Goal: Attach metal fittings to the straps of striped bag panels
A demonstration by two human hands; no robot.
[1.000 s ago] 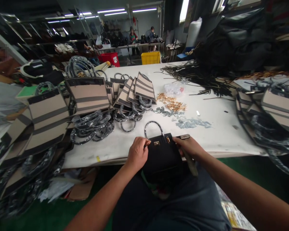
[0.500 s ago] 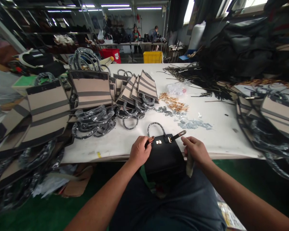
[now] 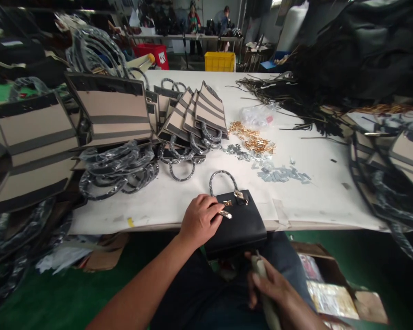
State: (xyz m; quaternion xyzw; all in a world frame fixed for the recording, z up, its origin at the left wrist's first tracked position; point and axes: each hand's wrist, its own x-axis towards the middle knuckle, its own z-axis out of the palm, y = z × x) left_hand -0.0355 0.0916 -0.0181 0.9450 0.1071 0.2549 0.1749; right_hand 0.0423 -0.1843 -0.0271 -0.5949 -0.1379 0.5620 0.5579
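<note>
A small black handbag [image 3: 239, 224] rests against the table's front edge above my lap, its wrapped round handle [image 3: 223, 173] standing up. My left hand [image 3: 201, 217] is closed at its upper left, pinching a black strap with a gold metal tip [image 3: 225, 213] across the bag's front. A gold turn-lock plate [image 3: 227, 202] shows just above. The other strap's gold fitting [image 3: 241, 197] sits at the upper right. Below the bag, my right hand [image 3: 270, 282] is wrapped round a long grey-beige tool [image 3: 263, 275]; blur hides its kind.
Striped beige bag panels [image 3: 119, 110] with wrapped handles are piled at the left, more bag panels [image 3: 409, 151] at the right. Gold fittings [image 3: 258, 144] and grey metal plates [image 3: 282, 174] lie mid-table. Black strips [image 3: 282, 101] spread behind. An open carton [image 3: 333, 293] stands below right.
My right hand has dropped from beside the bag to over my lap with the tool. The right strap no longer sticks out sideways. The left strap's tip now points right across the bag.
</note>
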